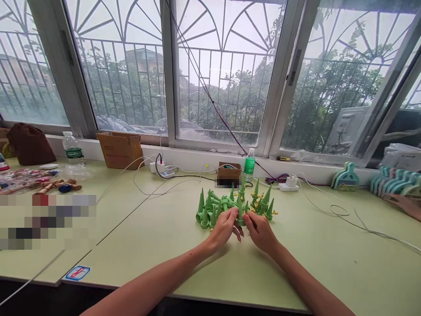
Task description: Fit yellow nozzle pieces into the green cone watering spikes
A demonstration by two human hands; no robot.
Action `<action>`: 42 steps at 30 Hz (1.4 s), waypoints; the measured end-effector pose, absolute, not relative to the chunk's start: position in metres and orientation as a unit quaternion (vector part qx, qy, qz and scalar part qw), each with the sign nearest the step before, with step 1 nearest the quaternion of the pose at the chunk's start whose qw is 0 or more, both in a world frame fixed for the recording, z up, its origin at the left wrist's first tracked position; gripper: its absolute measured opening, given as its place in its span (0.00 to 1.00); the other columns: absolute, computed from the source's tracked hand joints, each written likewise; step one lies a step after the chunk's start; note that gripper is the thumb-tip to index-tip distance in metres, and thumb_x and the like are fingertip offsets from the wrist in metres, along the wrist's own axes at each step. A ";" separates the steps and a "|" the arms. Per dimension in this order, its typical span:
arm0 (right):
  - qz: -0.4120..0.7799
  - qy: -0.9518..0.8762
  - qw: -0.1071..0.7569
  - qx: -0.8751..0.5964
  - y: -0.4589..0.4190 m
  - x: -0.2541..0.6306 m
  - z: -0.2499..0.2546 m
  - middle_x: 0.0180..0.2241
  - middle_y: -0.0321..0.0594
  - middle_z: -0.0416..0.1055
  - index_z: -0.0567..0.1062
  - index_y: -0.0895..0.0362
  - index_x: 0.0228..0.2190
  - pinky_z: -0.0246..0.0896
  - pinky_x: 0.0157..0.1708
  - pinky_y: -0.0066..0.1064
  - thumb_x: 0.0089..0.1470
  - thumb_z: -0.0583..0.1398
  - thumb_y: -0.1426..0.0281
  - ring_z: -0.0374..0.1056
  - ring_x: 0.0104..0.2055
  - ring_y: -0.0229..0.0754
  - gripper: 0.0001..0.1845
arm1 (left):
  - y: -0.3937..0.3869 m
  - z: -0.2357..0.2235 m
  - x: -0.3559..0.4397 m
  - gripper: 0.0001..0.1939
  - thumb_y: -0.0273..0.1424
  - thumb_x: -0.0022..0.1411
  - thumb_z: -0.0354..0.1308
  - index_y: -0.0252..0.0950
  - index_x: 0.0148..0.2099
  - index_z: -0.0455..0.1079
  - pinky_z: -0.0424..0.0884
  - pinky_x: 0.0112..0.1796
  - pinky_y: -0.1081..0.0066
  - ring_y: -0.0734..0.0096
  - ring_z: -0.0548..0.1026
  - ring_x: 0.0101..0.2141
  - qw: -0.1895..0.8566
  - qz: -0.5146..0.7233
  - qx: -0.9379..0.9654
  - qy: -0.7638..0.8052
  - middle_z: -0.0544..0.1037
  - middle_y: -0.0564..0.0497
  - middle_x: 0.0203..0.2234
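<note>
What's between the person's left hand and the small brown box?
In the head view, green cones, some upright and others tipped over, are between the left hand and the box.

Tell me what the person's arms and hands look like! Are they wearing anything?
Both the left arm and right arm are bare, with no sleeves, watch or bracelet in sight. The left arm has one tiny dark dot. The left hand and right hand wear no gloves. No ring shows, but some fingers are hidden.
</note>
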State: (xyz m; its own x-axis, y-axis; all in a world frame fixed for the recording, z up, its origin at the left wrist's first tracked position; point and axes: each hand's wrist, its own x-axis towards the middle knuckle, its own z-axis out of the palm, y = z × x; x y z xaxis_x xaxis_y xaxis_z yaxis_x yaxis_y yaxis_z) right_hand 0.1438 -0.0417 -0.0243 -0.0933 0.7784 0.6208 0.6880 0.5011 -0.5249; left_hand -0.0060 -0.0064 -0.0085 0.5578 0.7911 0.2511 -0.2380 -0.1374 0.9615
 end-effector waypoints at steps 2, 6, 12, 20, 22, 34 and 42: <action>0.057 -0.730 0.465 -0.497 -0.041 0.144 -0.024 0.17 0.30 0.54 0.56 0.54 0.21 0.46 0.23 0.28 0.66 0.45 0.61 0.50 0.19 0.34 0.21 | -0.005 -0.011 -0.006 0.22 0.50 0.61 0.52 0.33 0.35 0.62 0.70 0.16 0.73 0.75 0.72 0.19 0.601 0.426 0.640 0.220 0.67 0.53 0.28; 0.075 -0.708 0.483 -0.509 -0.040 0.144 -0.024 0.18 0.31 0.56 0.57 0.54 0.22 0.47 0.23 0.28 0.67 0.43 0.60 0.52 0.19 0.35 0.22 | -0.004 -0.014 -0.005 0.20 0.47 0.61 0.54 0.33 0.41 0.64 0.70 0.16 0.73 0.76 0.72 0.18 0.573 0.440 0.655 0.223 0.69 0.51 0.31; 0.084 -0.690 0.494 -0.522 -0.039 0.144 -0.023 0.17 0.31 0.56 0.58 0.54 0.22 0.47 0.22 0.28 0.66 0.43 0.57 0.52 0.19 0.35 0.24 | -0.006 -0.012 -0.007 0.21 0.46 0.62 0.53 0.32 0.45 0.65 0.70 0.17 0.73 0.77 0.71 0.18 0.539 0.451 0.672 0.232 0.70 0.50 0.32; 0.055 -0.713 0.485 -0.504 -0.040 0.143 -0.020 0.17 0.30 0.54 0.58 0.55 0.20 0.46 0.21 0.27 0.66 0.45 0.59 0.50 0.19 0.34 0.23 | -0.008 -0.014 -0.010 0.27 0.40 0.56 0.62 0.31 0.54 0.66 0.72 0.22 0.74 0.76 0.72 0.22 0.488 0.438 0.708 0.261 0.74 0.47 0.33; 0.049 -0.720 0.479 -0.500 -0.041 0.143 -0.020 0.17 0.30 0.54 0.56 0.55 0.20 0.45 0.21 0.28 0.66 0.45 0.60 0.49 0.19 0.34 0.23 | -0.009 -0.013 -0.011 0.28 0.39 0.54 0.64 0.32 0.54 0.68 0.72 0.24 0.74 0.75 0.72 0.23 0.487 0.442 0.709 0.255 0.75 0.47 0.33; 0.123 -0.734 0.474 -0.470 -0.047 0.140 -0.016 0.15 0.34 0.61 0.60 0.55 0.17 0.52 0.24 0.28 0.67 0.42 0.57 0.57 0.19 0.35 0.30 | -0.011 -0.010 -0.012 0.23 0.40 0.56 0.61 0.32 0.51 0.71 0.73 0.31 0.72 0.70 0.73 0.32 0.450 0.425 0.745 0.249 0.75 0.45 0.39; 0.152 -0.706 0.500 -0.477 -0.047 0.139 -0.014 0.15 0.35 0.61 0.61 0.56 0.16 0.52 0.21 0.27 0.66 0.41 0.52 0.57 0.18 0.34 0.33 | -0.014 0.000 -0.011 0.21 0.46 0.59 0.58 0.31 0.42 0.70 0.70 0.25 0.74 0.72 0.72 0.26 0.522 0.389 0.727 0.217 0.73 0.48 0.29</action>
